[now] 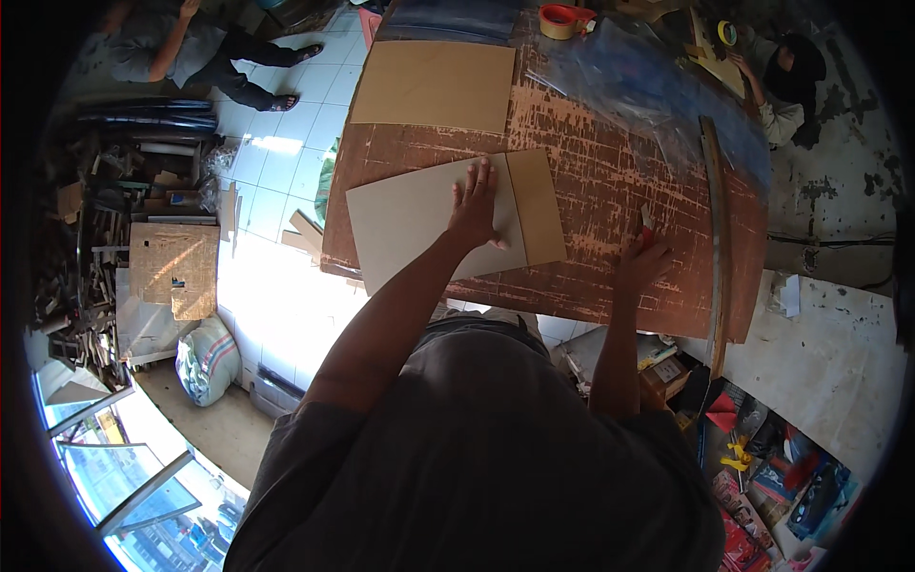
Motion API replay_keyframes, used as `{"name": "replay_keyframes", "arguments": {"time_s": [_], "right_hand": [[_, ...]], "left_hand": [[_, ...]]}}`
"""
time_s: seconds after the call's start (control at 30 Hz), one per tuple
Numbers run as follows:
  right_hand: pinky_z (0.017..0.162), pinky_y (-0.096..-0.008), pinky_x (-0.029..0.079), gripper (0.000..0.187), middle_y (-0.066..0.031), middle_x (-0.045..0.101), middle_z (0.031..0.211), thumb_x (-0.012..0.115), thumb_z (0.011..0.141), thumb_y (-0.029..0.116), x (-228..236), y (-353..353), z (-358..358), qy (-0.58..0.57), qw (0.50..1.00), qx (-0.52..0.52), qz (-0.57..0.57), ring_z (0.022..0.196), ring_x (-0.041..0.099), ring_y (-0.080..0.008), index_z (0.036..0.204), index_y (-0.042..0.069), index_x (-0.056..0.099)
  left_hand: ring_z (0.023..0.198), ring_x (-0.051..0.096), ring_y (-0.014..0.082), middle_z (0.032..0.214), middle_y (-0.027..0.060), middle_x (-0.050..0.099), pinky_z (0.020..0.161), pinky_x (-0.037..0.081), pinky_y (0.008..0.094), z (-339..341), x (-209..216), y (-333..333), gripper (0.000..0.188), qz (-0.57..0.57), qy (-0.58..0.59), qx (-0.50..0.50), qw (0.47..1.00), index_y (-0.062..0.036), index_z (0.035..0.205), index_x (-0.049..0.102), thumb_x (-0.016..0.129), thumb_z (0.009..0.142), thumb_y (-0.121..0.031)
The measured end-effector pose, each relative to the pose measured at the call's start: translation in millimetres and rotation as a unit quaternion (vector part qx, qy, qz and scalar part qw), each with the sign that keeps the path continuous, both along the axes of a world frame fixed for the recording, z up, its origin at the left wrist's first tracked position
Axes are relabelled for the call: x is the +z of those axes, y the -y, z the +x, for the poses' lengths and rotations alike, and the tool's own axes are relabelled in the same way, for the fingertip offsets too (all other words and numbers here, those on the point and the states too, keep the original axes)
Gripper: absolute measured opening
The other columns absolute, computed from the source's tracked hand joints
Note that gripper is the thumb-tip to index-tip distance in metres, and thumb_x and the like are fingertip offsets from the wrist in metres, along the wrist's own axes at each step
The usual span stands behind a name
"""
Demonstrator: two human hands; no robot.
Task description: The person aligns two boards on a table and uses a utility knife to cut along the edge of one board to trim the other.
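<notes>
My left hand (476,205) lies flat with spread fingers on a grey cardboard sheet (410,224). That sheet rests on the scratched reddish-brown table (610,191), tilted a little. Along its right side runs a brown cardboard strip (536,207); whether this is a separate piece underneath, I cannot tell. To the right, just above the tabletop or on it, my right hand (643,264) is closed around a red-handled utility knife (648,234), its pale blade pointing away from me. A second brown cardboard sheet (434,86) lies farther back on the table.
A long wooden strip (717,238) lies along the table's right side. Clear plastic sheeting (629,76) and a red tape dispenser (562,21) are at the back. One person (796,81) is at the far right, another (205,52) at the far left. Stacked scraps (86,257) stand left.
</notes>
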State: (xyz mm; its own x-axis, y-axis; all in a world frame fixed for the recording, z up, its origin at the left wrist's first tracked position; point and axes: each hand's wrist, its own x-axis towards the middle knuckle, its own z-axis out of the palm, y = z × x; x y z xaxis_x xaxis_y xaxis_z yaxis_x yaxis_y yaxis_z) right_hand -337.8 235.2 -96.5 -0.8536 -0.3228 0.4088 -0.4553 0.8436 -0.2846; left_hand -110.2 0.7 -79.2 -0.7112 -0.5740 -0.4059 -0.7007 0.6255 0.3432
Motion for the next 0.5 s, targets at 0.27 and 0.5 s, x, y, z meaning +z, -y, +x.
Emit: {"name": "replay_keyframes", "arguments": {"time_s": [0.27, 0.5], "right_hand": [[0.082, -0.0444, 0.048, 0.044, -0.0191, 0.059, 0.1, 0.066, 0.091, 0.035, -7.9, 30.7, 68.6, 0.139, 0.947, 0.285, -0.045, 0.095, 0.059, -0.036, 0.114, -0.001, 0.054], [0.082, -0.0462, 0.048, 0.051, -0.0201, 0.061, 0.1, 0.071, 0.087, 0.041, 0.8, 60.5, 84.7, 0.138, 0.943, 0.291, 0.084, 0.096, 0.061, -0.0368, 0.11, -0.002, 0.056]], "left_hand": [[0.152, 0.0, 0.0362, 0.164, 0.0166, -0.003, 0.12, 0.015, 0.0578, 2.7, -5.8, -8.7, 0.151, -0.03, -0.05, -0.007, 0.998, -0.0026, 0.156, 0.0, 0.095, 0.046, -0.044], [0.152, 0.006, 0.034, 0.164, 0.0174, 0.002, 0.121, 0.019, 0.0539, 9.7, -2.7, -13.4, 0.144, -0.06, -0.075, 0.006, 0.995, -0.0037, 0.156, 0.009, 0.093, 0.047, -0.045]]}}
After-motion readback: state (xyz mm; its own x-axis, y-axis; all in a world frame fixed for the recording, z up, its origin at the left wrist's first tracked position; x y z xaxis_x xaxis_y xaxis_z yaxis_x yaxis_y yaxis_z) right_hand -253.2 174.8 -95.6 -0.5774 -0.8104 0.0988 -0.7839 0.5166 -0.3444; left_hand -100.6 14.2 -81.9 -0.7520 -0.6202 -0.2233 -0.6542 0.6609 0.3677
